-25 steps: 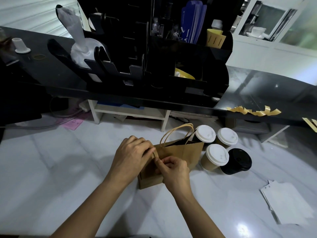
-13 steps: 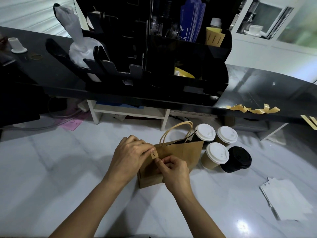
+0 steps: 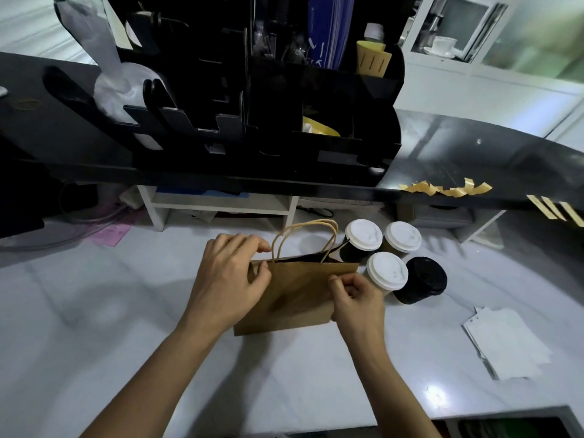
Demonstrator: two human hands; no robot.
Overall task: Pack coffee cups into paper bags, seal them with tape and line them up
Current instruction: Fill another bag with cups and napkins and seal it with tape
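Standing on the white marble worktop (image 3: 94,311), the brown paper bag (image 3: 294,295) is being pinched at its top by both hands (image 3: 227,279) (image 3: 357,295), not taped yet, with four lidded paper cups (image 3: 385,273) waiting beside it.

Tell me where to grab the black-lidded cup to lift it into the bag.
Grip the black-lidded cup round its side wall just under the lid, coming from the right: that side looks open, while a white-lidded cup crowds its left. It tilts in this view, so match that.
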